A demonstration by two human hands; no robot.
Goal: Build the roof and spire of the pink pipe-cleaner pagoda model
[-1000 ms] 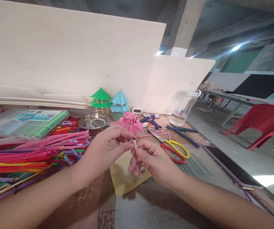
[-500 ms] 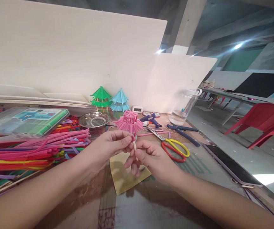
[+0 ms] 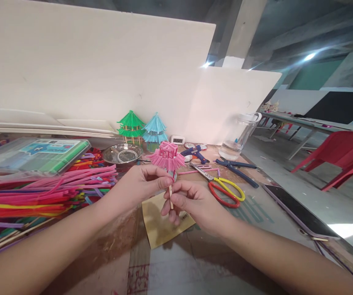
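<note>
My left hand (image 3: 148,182) pinches the top of a short, pale wooden stick, where a dark pink pipe cleaner (image 3: 173,175) is wound on it. The lower part of the wooden stick (image 3: 170,200) is held almost upright between the thumb and fingers of my right hand (image 3: 195,201). Just behind my fingers stands a small pink pipe-cleaner pavilion (image 3: 166,157), its lower part hidden. A yellow sheet of paper (image 3: 155,229) lies on the table below my hands. Scissors (image 3: 225,190) with one red and one yellow handle rest to the right of my right hand.
Green (image 3: 131,123) and blue pavilions (image 3: 155,128) stand at the back. Pipe cleaners (image 3: 41,190) and a plastic case (image 3: 32,153) fill the left. A metal dish (image 3: 123,153), glue gun (image 3: 196,152), pliers (image 3: 238,170), jug (image 3: 234,141) and phone (image 3: 299,211) surround the work area.
The wooden stick has turned more upright, and more of it shows between my fingers. Both hands have shifted only slightly and still hold the piece.
</note>
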